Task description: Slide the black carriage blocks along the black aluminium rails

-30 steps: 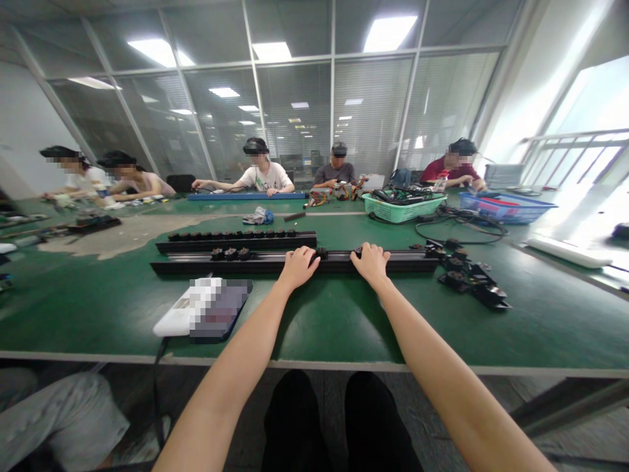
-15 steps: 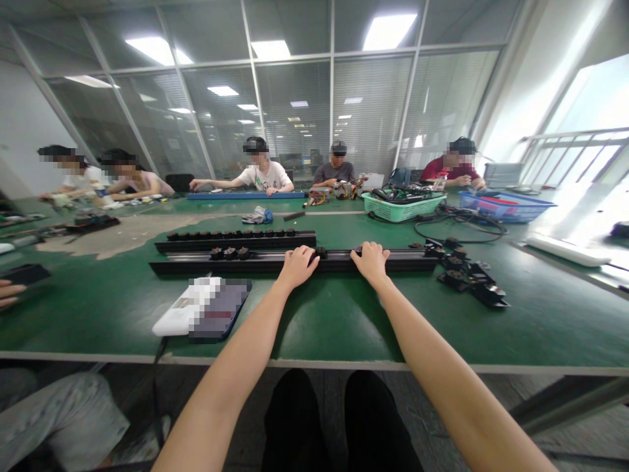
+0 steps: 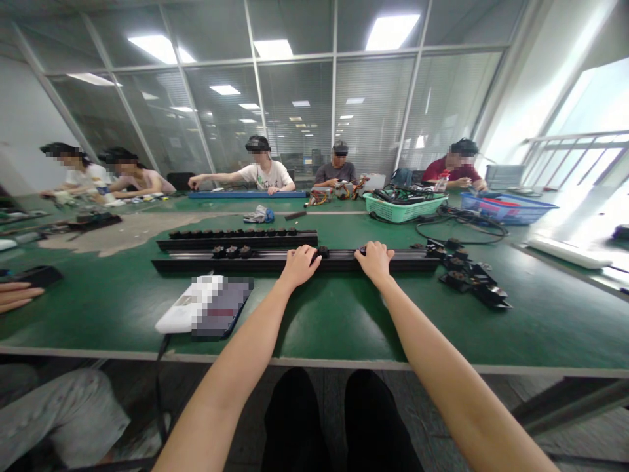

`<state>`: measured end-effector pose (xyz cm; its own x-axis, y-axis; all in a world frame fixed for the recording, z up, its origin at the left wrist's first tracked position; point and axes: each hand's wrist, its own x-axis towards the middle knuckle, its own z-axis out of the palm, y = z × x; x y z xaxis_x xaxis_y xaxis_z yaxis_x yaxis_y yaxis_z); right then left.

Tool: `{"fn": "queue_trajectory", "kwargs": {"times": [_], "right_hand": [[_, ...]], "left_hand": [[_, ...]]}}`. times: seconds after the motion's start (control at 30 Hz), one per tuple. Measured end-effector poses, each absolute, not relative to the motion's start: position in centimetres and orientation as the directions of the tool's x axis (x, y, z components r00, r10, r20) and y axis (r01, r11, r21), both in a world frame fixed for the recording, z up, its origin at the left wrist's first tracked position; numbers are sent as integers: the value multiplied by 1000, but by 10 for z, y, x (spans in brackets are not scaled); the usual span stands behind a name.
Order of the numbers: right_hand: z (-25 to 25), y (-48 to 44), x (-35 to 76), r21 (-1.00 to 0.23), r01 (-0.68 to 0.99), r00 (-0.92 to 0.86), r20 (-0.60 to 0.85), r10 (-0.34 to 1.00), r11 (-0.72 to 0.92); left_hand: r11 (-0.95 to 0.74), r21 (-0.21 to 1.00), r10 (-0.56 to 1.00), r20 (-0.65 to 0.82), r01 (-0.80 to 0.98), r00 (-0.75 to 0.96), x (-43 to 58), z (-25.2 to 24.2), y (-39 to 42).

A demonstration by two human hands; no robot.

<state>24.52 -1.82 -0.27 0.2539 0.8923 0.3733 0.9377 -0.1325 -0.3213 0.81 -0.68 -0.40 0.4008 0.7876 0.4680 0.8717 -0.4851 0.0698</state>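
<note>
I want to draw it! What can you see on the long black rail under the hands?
The long black rail is straight and narrow, and looks like dark metal. It lies flat on the green workbench. Small black parts sit on top of it. The left hand and right hand rest on it, fingers on top.

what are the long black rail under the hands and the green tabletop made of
The long black rail looks like dull anodised aluminium, going by its straight profile; painted steel possible. The green tabletop seems a semi-gloss rubbery mat, worn pale in one patch.
</note>
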Motion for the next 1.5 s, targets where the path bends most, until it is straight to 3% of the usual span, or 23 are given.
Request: {"fn": "queue_trajectory", "kwargs": {"times": [1.5], "right_hand": [[2,-16,253,-328,917,351,388,852,-228]], "left_hand": [[-490,61,786,462,869,411,8,-4,-6]]}}
